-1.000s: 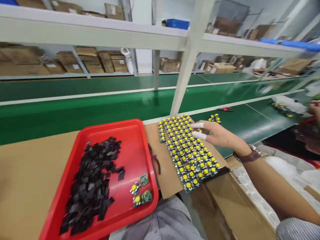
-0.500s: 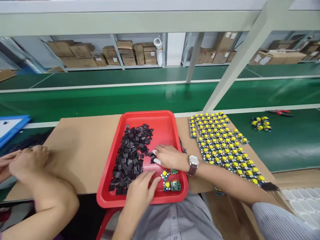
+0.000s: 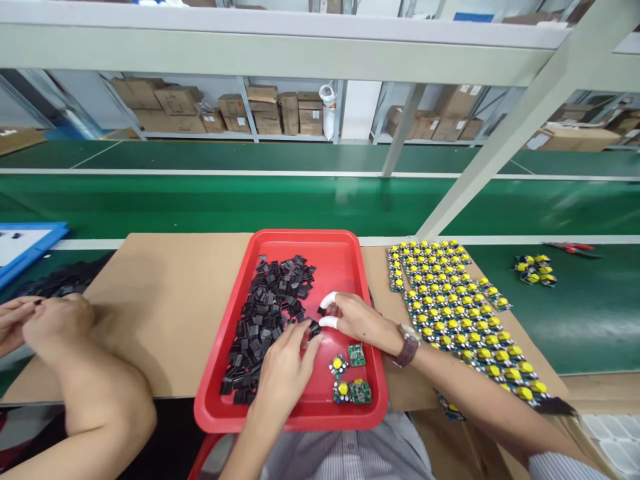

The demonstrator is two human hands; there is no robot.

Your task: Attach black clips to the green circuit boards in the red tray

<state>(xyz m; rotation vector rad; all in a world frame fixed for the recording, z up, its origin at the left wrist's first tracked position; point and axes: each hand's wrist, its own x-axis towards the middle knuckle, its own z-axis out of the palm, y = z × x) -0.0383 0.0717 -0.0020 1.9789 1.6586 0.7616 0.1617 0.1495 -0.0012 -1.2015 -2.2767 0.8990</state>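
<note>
A red tray (image 3: 336, 257) holds a heap of small black plastic pieces (image 3: 265, 303) along its left side. My left hand (image 3: 286, 360) reaches in from the front, its thumb and fingers closed around a black piece (image 3: 314, 328). Facing it, my right hand (image 3: 357, 319) has white covers on two fingertips and pinches another small black piece (image 3: 321, 311). Below my right hand lie several small green circuit boards (image 3: 357, 355), some with a yellow component (image 3: 339, 365). A watch (image 3: 410, 340) is on my right wrist.
Rows of boards with yellow components (image 3: 460, 307) cover the cardboard (image 3: 375, 260) at right. Farther right lie a small board cluster (image 3: 535, 270) and red-handled pliers (image 3: 573, 249). A co-worker's hands (image 3: 55, 323) work at left near a blue tray (image 3: 50, 233). A slanted post (image 3: 500, 137) stands ahead.
My right hand has lifted off the tray floor with its fingertips wider apart around a black piece. My left fingers have moved up towards it, onto a piece. The view has tilted slightly.
</note>
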